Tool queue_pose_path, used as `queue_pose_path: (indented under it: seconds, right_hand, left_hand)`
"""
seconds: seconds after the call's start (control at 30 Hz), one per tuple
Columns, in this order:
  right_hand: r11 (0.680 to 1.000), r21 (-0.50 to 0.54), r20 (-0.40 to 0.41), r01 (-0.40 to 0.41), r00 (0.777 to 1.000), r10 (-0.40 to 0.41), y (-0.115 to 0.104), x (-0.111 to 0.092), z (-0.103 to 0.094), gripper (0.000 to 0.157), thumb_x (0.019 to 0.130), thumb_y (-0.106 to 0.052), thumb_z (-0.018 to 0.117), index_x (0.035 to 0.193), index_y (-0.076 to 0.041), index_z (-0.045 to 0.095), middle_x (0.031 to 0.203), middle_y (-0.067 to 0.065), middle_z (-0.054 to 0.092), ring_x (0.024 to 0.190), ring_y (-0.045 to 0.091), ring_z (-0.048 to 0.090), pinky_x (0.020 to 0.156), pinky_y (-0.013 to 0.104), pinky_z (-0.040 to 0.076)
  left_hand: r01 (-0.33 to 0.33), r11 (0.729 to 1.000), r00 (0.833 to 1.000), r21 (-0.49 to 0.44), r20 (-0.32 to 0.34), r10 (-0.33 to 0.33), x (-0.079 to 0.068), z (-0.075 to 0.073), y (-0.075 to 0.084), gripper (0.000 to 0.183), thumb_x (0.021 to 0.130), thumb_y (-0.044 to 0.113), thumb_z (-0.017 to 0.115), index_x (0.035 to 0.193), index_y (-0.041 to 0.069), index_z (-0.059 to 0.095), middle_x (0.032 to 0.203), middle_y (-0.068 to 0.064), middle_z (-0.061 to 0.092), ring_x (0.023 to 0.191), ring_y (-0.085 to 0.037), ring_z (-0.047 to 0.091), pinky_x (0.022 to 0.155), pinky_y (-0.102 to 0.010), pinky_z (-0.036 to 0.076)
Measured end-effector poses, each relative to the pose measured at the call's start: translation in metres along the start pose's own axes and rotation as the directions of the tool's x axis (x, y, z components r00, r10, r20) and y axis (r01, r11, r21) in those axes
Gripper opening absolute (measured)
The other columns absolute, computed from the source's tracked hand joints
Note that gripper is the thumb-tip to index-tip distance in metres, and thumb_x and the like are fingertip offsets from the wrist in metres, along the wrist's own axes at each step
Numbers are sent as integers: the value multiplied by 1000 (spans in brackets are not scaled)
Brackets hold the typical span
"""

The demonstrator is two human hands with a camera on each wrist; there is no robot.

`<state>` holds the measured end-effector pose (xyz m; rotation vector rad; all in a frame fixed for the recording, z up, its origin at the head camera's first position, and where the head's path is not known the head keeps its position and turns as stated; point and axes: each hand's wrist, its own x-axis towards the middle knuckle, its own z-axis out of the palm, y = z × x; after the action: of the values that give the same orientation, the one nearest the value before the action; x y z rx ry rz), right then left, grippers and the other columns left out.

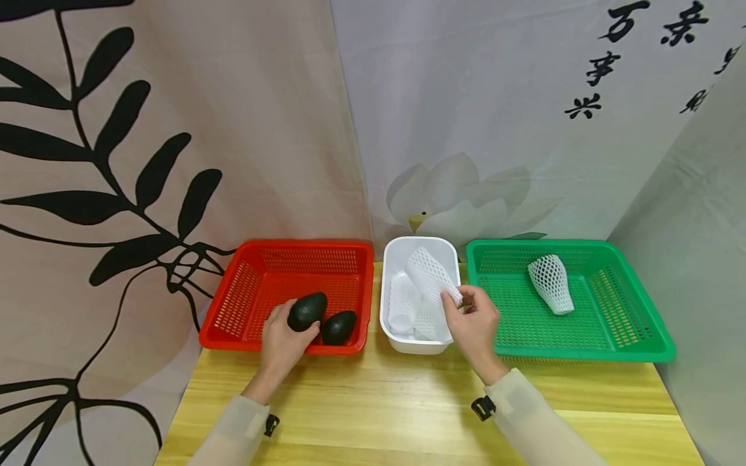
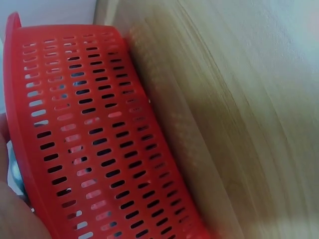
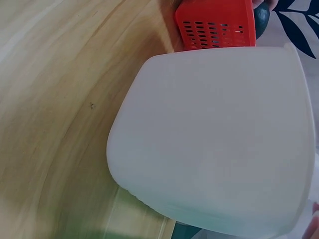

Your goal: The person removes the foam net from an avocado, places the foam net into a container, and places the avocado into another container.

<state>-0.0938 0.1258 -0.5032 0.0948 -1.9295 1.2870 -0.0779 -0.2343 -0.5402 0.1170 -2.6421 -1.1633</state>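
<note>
In the head view my left hand (image 1: 283, 338) grips a dark green avocado (image 1: 307, 311) over the front of the red basket (image 1: 233, 336). A second avocado (image 1: 339, 328) lies beside it in that basket. My right hand (image 1: 474, 321) pinches the end of a white foam net sleeve (image 1: 430, 272) above the white tub (image 1: 389, 327). More foam net sleeves (image 1: 403, 304) lie inside the tub. From the left wrist, the basket's slotted wall (image 2: 94, 139) hides most of the hand. The tub's outer side (image 3: 209, 139) fills the right wrist view, with only fingertips at its edge.
On the right stands a green basket (image 1: 583, 353), holding a net-wrapped item (image 1: 551, 284). Both baskets and the tub sit in a row on a wooden table (image 1: 384, 408). Printed cloth (image 1: 280, 129) hangs close behind them, and a pale wall (image 1: 699, 259) borders the right side.
</note>
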Motion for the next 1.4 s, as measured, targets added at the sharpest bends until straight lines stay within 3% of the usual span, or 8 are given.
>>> queue_pose_path:
  seconds: [0.33,0.63,1.1,1.3,1.4]
  right_hand:
    - [997,-81,2,2,1000,-2,9,2,11,18,79,-3,86,89,-1,71,71,9,68,59,25,62,56,18,42]
    - [980,-189,53,69,997,-60,10,0,24,19,80,-10,85,89,-3,70,70,9,65,58,25,62,50,41,42]
    - [937,-341,124,82,991,-41,4,3,38,18,82,-17,83,88,-8,69,72,7,66,55,26,62,46,48,44]
    - [926,-376,178,42,984,27,4,5,44,17,85,-20,82,90,-8,70,78,7,69,60,29,66,50,52,47]
    - [912,-410,261,21,960,96,3,6,44,23,85,-26,84,94,-9,71,88,7,73,65,31,68,54,52,49]
  left_hand:
    - [-40,998,997,44,75,37,2,-1,0,66,81,27,89,136,1,64,128,-17,66,108,-35,67,87,-54,59]
    - [-75,995,992,65,108,67,1,-1,-2,66,80,29,91,135,3,65,128,-17,67,109,-36,66,87,-54,59]
    - [-98,992,987,82,135,87,-1,-2,-2,69,79,33,91,136,2,66,130,-17,67,117,-43,59,88,-59,57]
    - [-92,992,988,87,134,80,-1,-2,-3,70,79,34,91,136,2,66,132,-17,66,119,-44,58,90,-60,56]
    - [-92,991,988,93,134,79,0,-2,-3,70,78,35,91,135,3,66,132,-17,67,118,-43,59,90,-60,56]
